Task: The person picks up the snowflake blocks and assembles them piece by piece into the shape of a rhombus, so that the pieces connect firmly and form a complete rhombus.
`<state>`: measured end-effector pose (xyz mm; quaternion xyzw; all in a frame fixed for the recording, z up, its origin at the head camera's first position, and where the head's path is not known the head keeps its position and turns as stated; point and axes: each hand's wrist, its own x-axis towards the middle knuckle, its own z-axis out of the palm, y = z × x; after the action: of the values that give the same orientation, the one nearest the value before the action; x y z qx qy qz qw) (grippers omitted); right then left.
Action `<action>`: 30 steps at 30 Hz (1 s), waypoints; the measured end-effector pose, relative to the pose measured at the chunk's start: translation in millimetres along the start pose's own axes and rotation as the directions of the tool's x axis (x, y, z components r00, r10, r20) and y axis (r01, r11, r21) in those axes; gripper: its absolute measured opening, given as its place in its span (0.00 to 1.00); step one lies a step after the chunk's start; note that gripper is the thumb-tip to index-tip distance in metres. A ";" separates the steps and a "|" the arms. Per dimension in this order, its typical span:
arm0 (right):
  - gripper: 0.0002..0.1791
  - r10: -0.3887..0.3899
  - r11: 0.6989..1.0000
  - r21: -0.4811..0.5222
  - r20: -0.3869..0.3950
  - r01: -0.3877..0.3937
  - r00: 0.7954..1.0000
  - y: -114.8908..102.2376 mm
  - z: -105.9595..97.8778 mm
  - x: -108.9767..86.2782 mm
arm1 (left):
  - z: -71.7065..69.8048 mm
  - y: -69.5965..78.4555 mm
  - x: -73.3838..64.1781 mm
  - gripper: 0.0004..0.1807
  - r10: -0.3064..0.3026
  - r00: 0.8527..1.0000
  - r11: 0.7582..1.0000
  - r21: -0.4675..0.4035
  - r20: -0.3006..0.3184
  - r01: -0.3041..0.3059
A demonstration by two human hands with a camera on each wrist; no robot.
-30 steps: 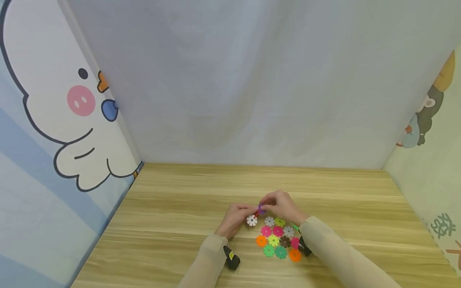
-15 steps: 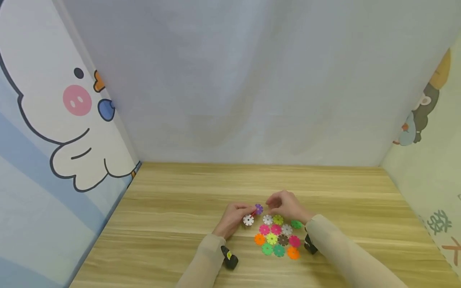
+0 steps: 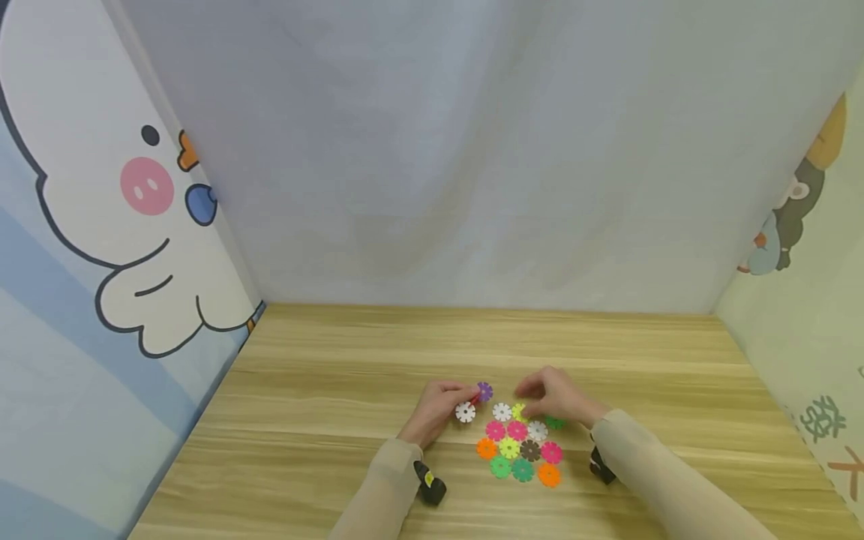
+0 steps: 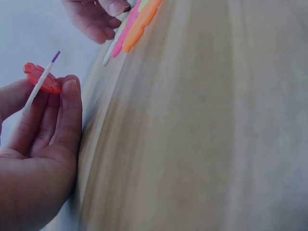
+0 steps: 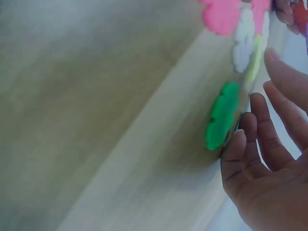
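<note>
Nearest, a light green disc (image 3: 501,466), a teal disc (image 3: 523,470) and an orange disc (image 3: 549,475) are lying flat on the table (image 3: 324,420), their broad faces up, so every notched rim is showing. Just beyond, a yellow disc (image 3: 509,448) and a brown disc (image 3: 530,450) are resting in the next row, close together and probably handy for both hands. Farther up, the right hand (image 3: 556,397) is hovering with its fingers curved, thumb and fingertips apart, around nothing; it is partly covering a yellow-green disc (image 3: 519,412), and whether it is touching that cannot be told. A green disc (image 3: 556,423) is lying beneath its palm side. To the other side, the left hand (image 3: 435,409) is pinching a red disc (image 4: 42,78) between thumb and fingers, apparently gripping its rim so the joined white disc (image 3: 465,412) and purple disc (image 3: 484,391) are standing out crosswise, likely slotted into it. Farthest, a pale curtain (image 3: 432,187) is hanging behind the table.
</note>
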<state>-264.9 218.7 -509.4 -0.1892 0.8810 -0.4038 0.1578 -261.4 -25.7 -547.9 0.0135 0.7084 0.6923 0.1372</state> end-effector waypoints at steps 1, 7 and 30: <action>0.18 -0.001 1.000 0.000 0.005 0.001 1.000 0.9 0.0 -0.7 | 0.0 -0.1 -0.5 0.13 0.007 1.000 1.000 0.003 -0.001 -0.007; 0.18 -0.031 0.999 -0.032 0.014 0.032 0.999 5.7 1.3 -2.1 | -0.9 1.2 -1.8 0.13 0.003 1.000 1.000 -0.022 0.010 -0.003; 0.14 0.001 0.990 -0.141 0.040 0.005 0.999 -3.4 3.6 0.4 | -0.7 0.4 -1.4 0.12 -0.007 1.000 0.998 -0.055 0.021 0.008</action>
<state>-263.0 214.1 -509.1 -0.2086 0.9040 -0.3366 0.1611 -260.3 -26.6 -547.3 0.0143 0.6877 0.7106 0.1477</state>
